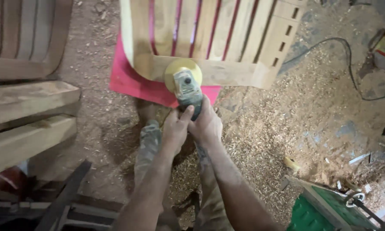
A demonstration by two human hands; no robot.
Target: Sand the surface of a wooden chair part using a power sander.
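Both my hands grip a dusty angle grinder (186, 89) with a round yellow sanding disc (183, 69). My left hand (174, 128) wraps the rear of its body. My right hand (207, 124) holds it from the right side. The disc presses flat on the near rail of a slatted wooden frame (226, 38), which lies on a red sheet (132, 81) on the ground.
Sawdust and shavings cover the dirt floor (286, 124). Wooden furniture parts (26, 107) are stacked at the left. A black cable (350, 64) runs at the upper right. A green object with a wooden frame (325, 209) sits at the lower right. My legs stand below the grinder.
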